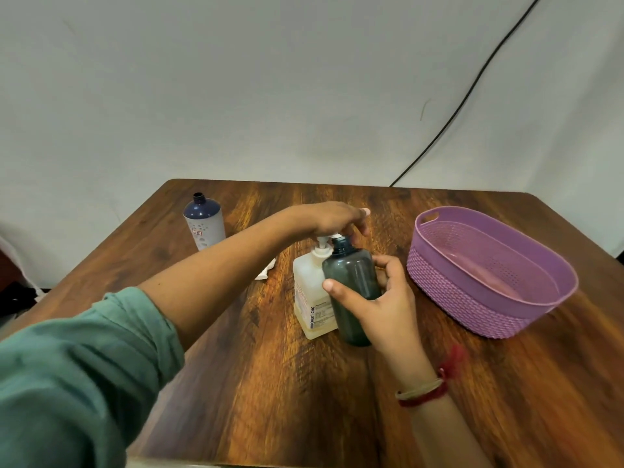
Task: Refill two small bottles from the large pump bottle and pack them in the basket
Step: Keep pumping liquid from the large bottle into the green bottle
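Head camera looks down on a dark, streaky wooden table [270, 383] with rounded far corners, pushed against a plain pale wall [270, 79]. A black cable [466, 96] runs down that wall from the upper right and drops behind the table's far edge.

Your left hand [337, 219] sits on top of the pump bottle [310, 295], which stands upright near the middle of the table. Your fingers are bent down over the white pump head, and one fingertip sticks out towards the basket. Your right hand [381, 298] is clamped on the grey bottle [354, 282], thumb across its near face and fingers wrapped around the far side. You hold this bottle just beside the pump bottle, touching it or nearly so, with its open neck right under the spout. It leans slightly, and you cannot tell whether its base rests on the wood.

The blue-and-white bottle [204, 224] stands uncapped and alone at the far left of the table, well apart from both hands. The purple basket [435, 268] sits to the right (nothing inside it), near your right hand but not touching it.

A small white object [266, 270] lies on the wood behind your left forearm, mostly hidden. Your left arm wears a green sleeve [67, 366] pushed up. Red and cream threads [423, 391] circle your right wrist.
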Action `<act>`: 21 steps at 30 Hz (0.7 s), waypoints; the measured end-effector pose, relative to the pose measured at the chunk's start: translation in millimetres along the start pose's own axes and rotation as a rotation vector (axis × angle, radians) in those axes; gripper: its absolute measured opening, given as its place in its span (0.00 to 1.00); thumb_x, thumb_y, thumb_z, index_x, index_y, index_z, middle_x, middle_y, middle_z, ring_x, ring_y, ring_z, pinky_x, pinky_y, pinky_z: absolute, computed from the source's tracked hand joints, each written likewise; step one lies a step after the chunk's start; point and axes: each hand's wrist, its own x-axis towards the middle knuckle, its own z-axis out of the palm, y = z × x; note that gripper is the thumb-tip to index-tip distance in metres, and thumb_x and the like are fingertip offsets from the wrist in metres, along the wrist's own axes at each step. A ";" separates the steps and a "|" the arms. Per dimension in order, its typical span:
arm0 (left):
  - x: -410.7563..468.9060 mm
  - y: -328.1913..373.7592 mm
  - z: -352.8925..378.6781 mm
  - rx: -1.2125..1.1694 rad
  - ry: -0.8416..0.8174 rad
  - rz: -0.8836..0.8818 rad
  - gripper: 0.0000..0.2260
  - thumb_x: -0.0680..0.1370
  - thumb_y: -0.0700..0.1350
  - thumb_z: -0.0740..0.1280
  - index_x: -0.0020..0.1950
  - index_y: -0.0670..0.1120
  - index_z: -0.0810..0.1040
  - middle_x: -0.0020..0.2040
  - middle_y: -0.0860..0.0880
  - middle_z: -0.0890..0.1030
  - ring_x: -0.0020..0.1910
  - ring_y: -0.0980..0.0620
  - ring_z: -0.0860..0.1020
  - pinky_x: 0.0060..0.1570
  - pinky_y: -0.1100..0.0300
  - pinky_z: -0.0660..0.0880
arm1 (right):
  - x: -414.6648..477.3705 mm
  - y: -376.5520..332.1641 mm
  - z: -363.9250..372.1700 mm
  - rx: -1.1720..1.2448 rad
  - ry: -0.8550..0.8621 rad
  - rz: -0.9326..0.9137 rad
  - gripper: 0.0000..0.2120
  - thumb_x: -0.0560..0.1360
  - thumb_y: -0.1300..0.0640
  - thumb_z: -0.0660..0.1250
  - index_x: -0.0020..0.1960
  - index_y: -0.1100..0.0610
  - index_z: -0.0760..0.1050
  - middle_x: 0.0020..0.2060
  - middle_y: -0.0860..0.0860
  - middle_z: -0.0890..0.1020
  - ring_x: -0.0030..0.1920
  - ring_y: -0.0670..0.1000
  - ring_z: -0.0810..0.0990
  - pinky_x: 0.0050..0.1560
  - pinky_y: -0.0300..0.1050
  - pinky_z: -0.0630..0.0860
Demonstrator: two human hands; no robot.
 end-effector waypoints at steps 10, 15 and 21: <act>10.3 -3.9 5.0 0.378 -0.064 -0.106 0.16 0.83 0.41 0.51 0.65 0.43 0.74 0.68 0.43 0.70 0.64 0.45 0.71 0.65 0.54 0.68 | -2.6 4.1 1.8 0.012 0.036 -0.010 0.28 0.56 0.42 0.78 0.50 0.49 0.70 0.43 0.41 0.79 0.44 0.34 0.77 0.40 0.29 0.71; 11.2 3.2 -0.7 0.422 -0.079 -0.098 0.17 0.84 0.43 0.51 0.68 0.41 0.71 0.69 0.42 0.70 0.67 0.45 0.69 0.65 0.55 0.65 | -4.1 1.9 1.6 0.044 0.046 -0.015 0.28 0.56 0.43 0.78 0.50 0.49 0.70 0.43 0.41 0.79 0.43 0.33 0.77 0.39 0.27 0.71; 10.8 -1.1 5.9 0.328 -0.028 -0.056 0.16 0.83 0.42 0.52 0.64 0.43 0.76 0.68 0.46 0.70 0.65 0.47 0.69 0.65 0.54 0.64 | -5.0 3.1 4.1 0.014 0.047 0.002 0.27 0.57 0.43 0.78 0.49 0.48 0.69 0.41 0.41 0.78 0.42 0.35 0.77 0.41 0.33 0.72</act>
